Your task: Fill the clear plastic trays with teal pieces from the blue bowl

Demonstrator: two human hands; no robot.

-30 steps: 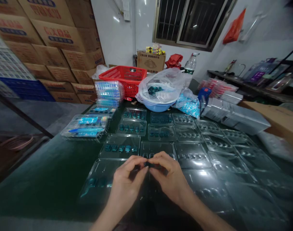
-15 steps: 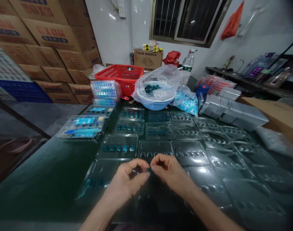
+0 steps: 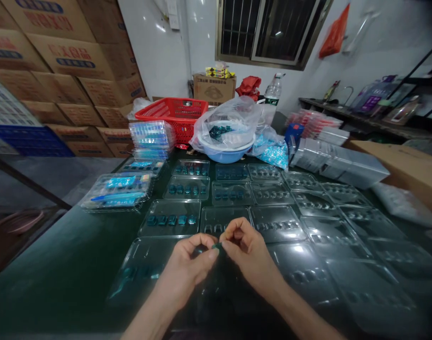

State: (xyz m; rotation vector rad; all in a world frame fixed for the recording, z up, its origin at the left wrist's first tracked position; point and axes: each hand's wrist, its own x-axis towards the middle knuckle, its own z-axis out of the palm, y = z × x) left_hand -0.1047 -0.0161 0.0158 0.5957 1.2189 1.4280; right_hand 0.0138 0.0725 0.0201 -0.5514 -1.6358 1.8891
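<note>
Both my hands meet over the near middle of the dark green table. My left hand and my right hand pinch a small teal piece between their fingertips. Below them lie clear plastic blister trays in rows. The tray ahead of my left hand holds a row of teal pieces. The tray under my left wrist holds a few more.
A blue basin in a clear bag holds teal pieces at the table's far side, beside a red basket. Stacks of filled trays sit at the left. Cardboard boxes line the left wall. A long box lies at the right.
My hands have stayed together on the small piece and shifted slightly; the view has drifted a little to the right and down.
</note>
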